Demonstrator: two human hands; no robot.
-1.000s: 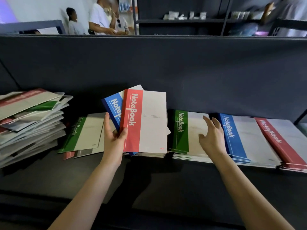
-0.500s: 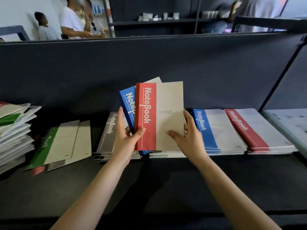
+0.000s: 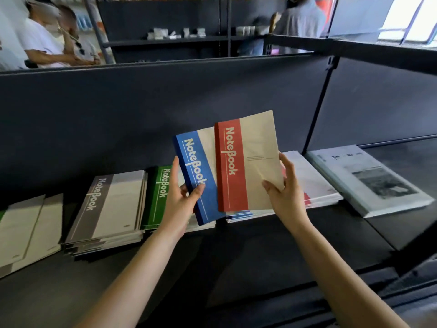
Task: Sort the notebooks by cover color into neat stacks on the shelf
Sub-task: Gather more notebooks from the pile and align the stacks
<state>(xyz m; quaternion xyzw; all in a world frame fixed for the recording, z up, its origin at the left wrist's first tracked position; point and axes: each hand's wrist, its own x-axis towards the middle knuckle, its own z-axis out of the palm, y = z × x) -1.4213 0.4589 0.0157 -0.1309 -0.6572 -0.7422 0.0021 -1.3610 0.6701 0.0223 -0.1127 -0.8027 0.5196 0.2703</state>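
My left hand point(image 3: 182, 197) grips a blue-spined notebook point(image 3: 196, 176) by its lower left edge, upright above the shelf. My right hand point(image 3: 283, 190) pinches the right edge of a red-spined notebook point(image 3: 246, 162), held in front of the blue one and overlapping it. On the dark shelf point(image 3: 236, 256) lie a grey stack point(image 3: 111, 207), a green stack point(image 3: 158, 197) partly behind my left hand, and a blue stack point(image 3: 238, 215) and a red stack point(image 3: 312, 185), both largely hidden by the held notebooks.
Loose notebooks point(image 3: 26, 228) lie at the far left. A wrapped pile of printed papers point(image 3: 369, 178) sits at the right past a thin upright post point(image 3: 316, 107). A dark back panel point(image 3: 142, 110) closes the shelf. People stand beyond it.
My right hand has pulled the red notebook to the right, away from the blue one that my left hand keeps. The view has swung right; the tall mixed pile has left the frame.
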